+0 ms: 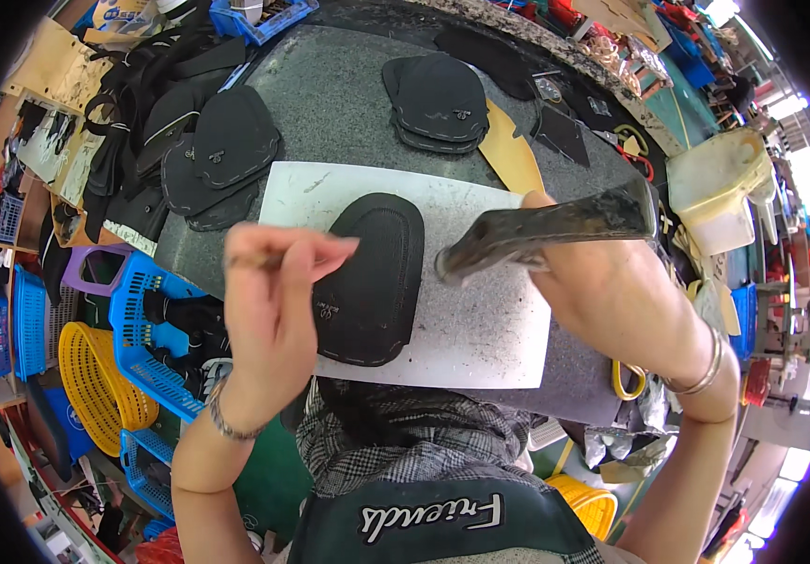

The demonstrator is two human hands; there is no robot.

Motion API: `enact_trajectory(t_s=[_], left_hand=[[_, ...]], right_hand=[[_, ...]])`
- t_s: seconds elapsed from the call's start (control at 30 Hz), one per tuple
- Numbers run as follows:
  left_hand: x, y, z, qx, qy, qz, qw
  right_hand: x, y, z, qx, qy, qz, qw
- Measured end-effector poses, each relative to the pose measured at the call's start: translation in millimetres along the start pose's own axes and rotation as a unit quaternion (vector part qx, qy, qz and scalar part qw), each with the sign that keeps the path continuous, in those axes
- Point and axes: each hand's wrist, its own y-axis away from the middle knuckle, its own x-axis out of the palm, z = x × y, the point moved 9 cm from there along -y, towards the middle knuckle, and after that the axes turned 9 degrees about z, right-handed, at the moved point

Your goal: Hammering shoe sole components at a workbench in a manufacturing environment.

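On the bench's [330, 108] white sheet [485, 338] lies a matte black pad [378, 282], round-topped, pale stitches along its near edge. The right hand's [602, 282] grip closes round a worn dark tool [569, 221]; the left hand's [275, 296] looks pinched, contents unclear.

pad [381, 273] on sheet [489, 338] | sheet on table [330, 94] | pad stack [440, 94] behind sheet | baskets [94, 399] left of table

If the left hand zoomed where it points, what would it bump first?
Probably the dark tool in the right hand, though the left hand might brush the black pad first; its height is unclear.
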Motion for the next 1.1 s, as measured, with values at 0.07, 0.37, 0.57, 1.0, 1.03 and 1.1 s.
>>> enact_trajectory(t_s=[0.07, 0.37, 0.57, 1.0, 1.03, 1.1], left_hand=[[-2, 32, -1, -0.106, -0.258, 0.087, 0.956], [43, 78, -4, 0.056, -0.494, 0.318, 0.807], [-47, 37, 4, -0.169, -0.188, -0.034, 0.967], [-67, 59, 18, -0.174, -0.212, -0.010, 0.962], [-71, 59, 10, -0.181, -0.307, -0.002, 0.934], [-80, 61, 0, -0.220, -0.351, -0.034, 0.909]], right_hand=[[34, 7, -27, 0.121, -0.059, 0.091, 0.987], [67, 26, -34, 0.148, -0.151, 0.030, 0.977], [75, 27, -43, 0.199, -0.231, 0.042, 0.951], [13, -43, 23, 0.021, -0.194, -0.069, 0.978], [29, -49, 30, 0.017, -0.220, -0.009, 0.975], [56, -57, 46, -0.003, -0.128, 0.061, 0.990]])
